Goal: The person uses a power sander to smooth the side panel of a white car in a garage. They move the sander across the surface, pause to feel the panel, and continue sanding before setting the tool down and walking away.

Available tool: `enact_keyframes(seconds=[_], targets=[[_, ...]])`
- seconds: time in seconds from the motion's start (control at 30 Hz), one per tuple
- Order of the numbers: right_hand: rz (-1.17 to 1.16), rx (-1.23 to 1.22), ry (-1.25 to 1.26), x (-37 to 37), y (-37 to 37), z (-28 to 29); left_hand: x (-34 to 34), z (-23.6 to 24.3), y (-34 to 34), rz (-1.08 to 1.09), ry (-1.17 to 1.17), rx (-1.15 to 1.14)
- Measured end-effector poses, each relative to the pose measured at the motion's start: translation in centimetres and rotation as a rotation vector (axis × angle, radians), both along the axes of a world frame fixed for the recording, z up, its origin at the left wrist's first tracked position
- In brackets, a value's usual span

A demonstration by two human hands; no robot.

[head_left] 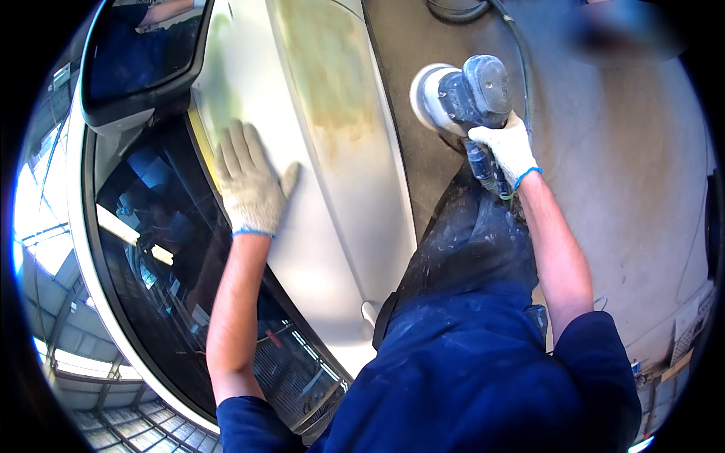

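My left hand point(253, 181), in a cream knit glove with a blue cuff, lies flat with fingers spread on a white car door point(325, 219). Ahead of its fingertips, the door has dull patches of greenish and brownish filler point(336, 83). Off to the right of the car, my gloved right hand point(507, 149) grips an orbital sander point(483, 90) by its lower body. The sander is dark grey and white, with its round pale pad turned left toward the door but apart from it. A hose fitting point(487, 170) hangs below my grip, partly hidden.
The black-framed side mirror point(143, 57) juts out at the upper left. Below it runs the dark side window point(166, 226), with yellow tape point(202, 147) along its edge. A dark hose point(521, 45) trails over the dusty concrete floor point(627, 166). The door handle point(368, 311) sits near my body.
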State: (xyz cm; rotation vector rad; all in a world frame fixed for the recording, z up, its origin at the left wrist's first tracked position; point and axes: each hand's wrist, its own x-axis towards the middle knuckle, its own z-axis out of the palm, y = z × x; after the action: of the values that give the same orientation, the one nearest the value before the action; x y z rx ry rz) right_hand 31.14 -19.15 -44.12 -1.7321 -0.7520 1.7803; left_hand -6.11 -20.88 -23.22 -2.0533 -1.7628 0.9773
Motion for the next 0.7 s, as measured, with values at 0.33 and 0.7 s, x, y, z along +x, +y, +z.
enact_keyframes(seconds=[0.33, 0.7], targets=[[0.275, 0.292, 0.292, -4.9, 6.1, 7.4, 4.1, 4.0, -6.3, 0.154, -0.229, -0.174], [0.522, 0.509, 0.31, -14.8, 11.0, 12.3, -9.6, 15.0, 12.5, -0.161, -0.064, 0.29]])
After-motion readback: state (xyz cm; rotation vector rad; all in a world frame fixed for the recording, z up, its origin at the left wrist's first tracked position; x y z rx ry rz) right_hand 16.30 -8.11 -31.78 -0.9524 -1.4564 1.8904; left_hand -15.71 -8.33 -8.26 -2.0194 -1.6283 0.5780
